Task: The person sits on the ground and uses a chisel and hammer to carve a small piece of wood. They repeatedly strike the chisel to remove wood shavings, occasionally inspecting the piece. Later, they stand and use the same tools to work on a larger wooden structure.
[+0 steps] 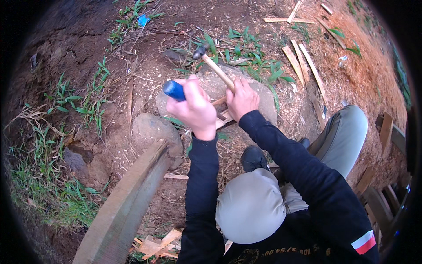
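Bare earth strewn with wood chips and grass surrounds a grey stone (259, 94). Above it, the right hand (241, 99) grasps a wooden-handled hammer (214, 66). The left hand (195, 108) is clenched round a blue-handled tool (174, 89) at the stone's left edge.

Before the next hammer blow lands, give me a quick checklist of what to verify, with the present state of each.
1. Right hand closed on hammer handle: ok.
2. Left hand closed on blue-handled tool: ok.
3. Hammer head raised above the stone: ok.
4. Wood pieces resting on stone: ok.
5. Tool tip seated on wood: cannot tell, hidden by the hand.
6. Knee away from stone: ok.
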A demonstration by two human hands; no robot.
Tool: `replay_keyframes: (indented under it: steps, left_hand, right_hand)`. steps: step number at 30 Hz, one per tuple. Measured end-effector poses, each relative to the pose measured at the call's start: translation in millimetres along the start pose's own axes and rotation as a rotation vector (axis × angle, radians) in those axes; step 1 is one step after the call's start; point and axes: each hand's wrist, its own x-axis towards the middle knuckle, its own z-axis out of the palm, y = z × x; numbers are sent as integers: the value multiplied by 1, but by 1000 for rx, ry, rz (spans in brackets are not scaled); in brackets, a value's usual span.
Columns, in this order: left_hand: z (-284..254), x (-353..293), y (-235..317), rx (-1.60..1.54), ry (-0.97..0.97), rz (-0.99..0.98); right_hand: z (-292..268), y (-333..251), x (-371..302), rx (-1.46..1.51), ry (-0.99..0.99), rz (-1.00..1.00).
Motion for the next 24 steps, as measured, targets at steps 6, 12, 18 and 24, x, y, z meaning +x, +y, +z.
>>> replay_keyframes:
  steps: [6, 12, 18, 24]
  left_hand:
    - [4, 70, -63, 294, 38, -82]
    - [10, 89, -93, 523, 105, -144]
    - [0, -8, 2, -156, -84, 53]
    - [-36, -64, 4, -350, -249, 380]
  right_hand:
    - [-2, 6, 1, 16, -13, -21]
    - [0, -2, 2, 7, -30, -31]
    - [2, 10, 6, 11, -12, 4]
    - [0, 1, 7, 25, -57, 10]
